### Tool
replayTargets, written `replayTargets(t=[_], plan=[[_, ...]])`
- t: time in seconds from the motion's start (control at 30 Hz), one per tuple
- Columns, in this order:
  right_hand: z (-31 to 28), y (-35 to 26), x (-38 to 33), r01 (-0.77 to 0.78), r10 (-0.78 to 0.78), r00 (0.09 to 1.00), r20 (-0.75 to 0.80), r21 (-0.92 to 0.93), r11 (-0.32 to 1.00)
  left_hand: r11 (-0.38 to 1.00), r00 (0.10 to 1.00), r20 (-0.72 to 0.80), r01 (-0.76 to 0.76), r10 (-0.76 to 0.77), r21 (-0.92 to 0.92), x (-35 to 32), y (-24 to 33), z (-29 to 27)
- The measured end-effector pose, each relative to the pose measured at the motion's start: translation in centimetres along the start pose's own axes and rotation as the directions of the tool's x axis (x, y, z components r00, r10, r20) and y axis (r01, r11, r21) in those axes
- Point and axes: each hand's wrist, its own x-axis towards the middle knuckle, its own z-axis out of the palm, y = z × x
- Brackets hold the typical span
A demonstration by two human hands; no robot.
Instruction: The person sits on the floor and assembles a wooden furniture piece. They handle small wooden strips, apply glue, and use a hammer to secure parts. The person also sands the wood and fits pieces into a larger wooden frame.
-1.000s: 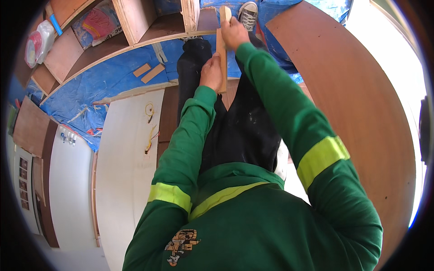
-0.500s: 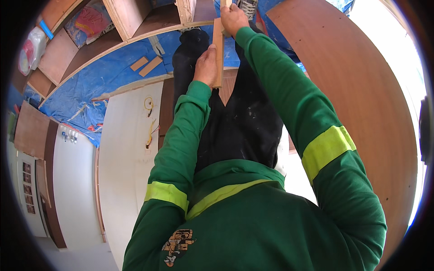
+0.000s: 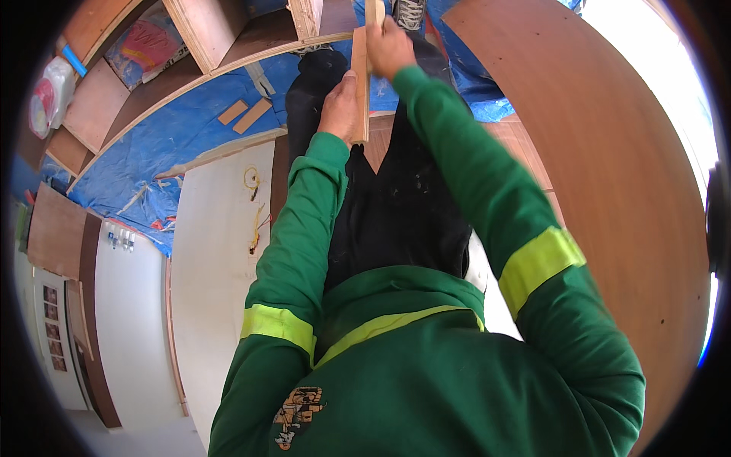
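Note:
My left hand (image 3: 340,108) is closed round the near part of a narrow wooden strip (image 3: 361,91), its thumb lying along the top. The strip points away from me, above my thighs. At its far end, my right hand (image 3: 391,48) is closed round a pale, narrow piece of wood (image 3: 373,13), which lies against or just beside the strip. Fingers cover much of this pale piece, and its far end runs out at the top of the picture. I cannot tell whether it is a tool's handle.
Blue sheeting (image 3: 183,126) with two short wood offcuts (image 3: 251,116) spreads ahead on the left. Wooden shelving (image 3: 205,30) curves along the far side. A large brown panel (image 3: 609,152) stands close on my right. Loose wires (image 3: 253,236) poke from a white panel (image 3: 217,305) at left.
My right hand has come slightly nearer and to the left along the strip with the pale piece, its forearm swinging inward. My left hand keeps its grip and has shifted only a little.

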Motion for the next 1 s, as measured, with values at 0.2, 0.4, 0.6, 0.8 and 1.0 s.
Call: replayTargets(t=[0.2, 0.4, 0.6, 0.8, 1.0], plan=[[-2.0, -0.7, -10.4, 0.071, -0.075, 0.997, 0.019, 0.142, 0.987, 0.994, 0.995, -0.006, -0.104, 0.104, 0.018, 1.1, -1.3, -0.3], [-1.7, -1.6, -10.4, -0.008, -0.002, 0.999, 0.052, 0.196, 0.981, 0.997, 0.998, 0.028, -0.063, 0.064, -0.046, 0.2, -1.1, -0.5], [0.0, -0.5, -0.2, -0.03, 0.029, 0.999, 0.045, 0.024, 0.999, 1.0, 0.999, 0.037, -0.016, 0.016, -0.006, 0.3, -0.1, -0.6], [-6.8, -4.9, -20.4, -0.043, -0.004, 0.979, 0.204, 0.224, 0.974, 0.996, 0.997, 0.063, 0.045, -0.04, -0.071, -0.3, 0.1, -0.8], [-1.4, -3.2, -5.2, -0.085, 0.077, 0.992, 0.096, 0.092, 0.992, 0.996, 0.998, 0.058, -0.016, 0.021, -0.089, -1.0, 0.5, -0.6]])
